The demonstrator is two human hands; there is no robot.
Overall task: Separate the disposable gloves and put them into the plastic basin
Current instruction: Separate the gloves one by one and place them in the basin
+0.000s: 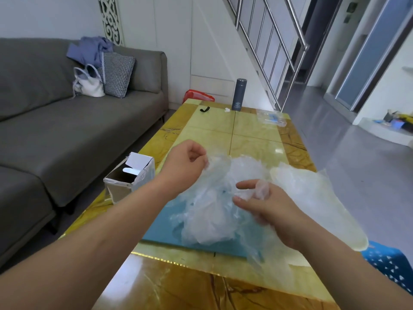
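**Head view.** My left hand [190, 162] has its grip closed in a pinch on the upper edge of the clump of disposable gloves [212, 209]. My right hand [266, 204] pinches a fold of clear film at the clump's right side. The two hands hold the clump just above a blue mat [163, 229] that lies on the desk [245, 135].

Just beside the clump, on the right, sits a pale translucent shell that I take to be the plastic basin [312, 198]. I cannot tell whether any glove already lies in it. An open cardboard box [129, 175] stands at the desk's left edge.

**Progress, as I judge it.** The task looks to be at an early stage. The gloves are bunched in one mass and no single glove hangs free. What is left is to peel one glove off, put it into the basin, and do the same for the rest of the clump.
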